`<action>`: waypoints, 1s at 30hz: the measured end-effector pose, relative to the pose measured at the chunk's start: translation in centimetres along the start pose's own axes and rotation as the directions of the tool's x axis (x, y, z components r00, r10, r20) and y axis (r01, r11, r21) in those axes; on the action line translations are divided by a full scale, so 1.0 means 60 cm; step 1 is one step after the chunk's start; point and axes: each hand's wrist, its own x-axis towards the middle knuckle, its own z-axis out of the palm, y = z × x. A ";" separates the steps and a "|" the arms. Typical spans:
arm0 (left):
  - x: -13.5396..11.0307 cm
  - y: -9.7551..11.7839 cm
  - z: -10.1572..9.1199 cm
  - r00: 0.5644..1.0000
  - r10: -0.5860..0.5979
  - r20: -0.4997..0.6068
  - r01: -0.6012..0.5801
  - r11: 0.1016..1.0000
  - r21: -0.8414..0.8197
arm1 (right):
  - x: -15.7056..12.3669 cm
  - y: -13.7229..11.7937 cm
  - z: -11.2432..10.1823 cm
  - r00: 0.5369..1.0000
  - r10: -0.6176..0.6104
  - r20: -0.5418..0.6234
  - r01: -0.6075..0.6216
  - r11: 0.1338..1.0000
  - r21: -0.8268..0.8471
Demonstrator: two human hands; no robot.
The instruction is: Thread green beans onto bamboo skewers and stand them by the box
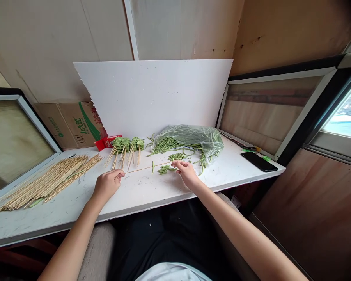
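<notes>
My left hand (pixel 108 182) pinches one end of a thin bamboo skewer (pixel 140 168) that lies across the white table (pixel 140 191). One cut green bean piece (pixel 153 167) is threaded on the skewer. My right hand (pixel 186 171) reaches to a small pile of cut bean pieces (pixel 165 169) and its fingers are pinched at them; another heap of pieces (pixel 177 156) lies just behind. Finished bean skewers (pixel 125 147) rest further back on the left.
A big pile of bare bamboo skewers (pixel 51 179) lies at the left. A clear plastic bag of long green beans (pixel 190 140) sits at the back. A black phone (pixel 259 161) lies at the right, a red box (pixel 107 142) and cardboard carton (pixel 73 125) behind, a white board (pixel 155 93) against the wall.
</notes>
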 end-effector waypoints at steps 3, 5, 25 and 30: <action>0.000 0.004 -0.006 0.999 0.021 -0.038 -0.020 0.999 0.028 | 0.000 0.002 0.000 1.000 0.008 0.003 -0.008 1.000 0.013; 0.000 0.005 -0.008 0.998 0.039 -0.049 -0.037 0.999 0.038 | 0.000 0.001 0.000 1.000 0.005 0.009 -0.005 1.000 0.018; -0.006 0.062 0.013 0.983 0.178 -0.038 -0.179 0.983 -0.025 | -0.032 -0.002 0.048 0.998 -0.028 0.057 0.028 1.000 -0.001; -0.003 0.059 0.007 0.997 0.072 -0.018 -0.073 0.997 -0.041 | -0.023 -0.015 0.038 0.997 -0.016 0.075 0.020 0.999 -0.045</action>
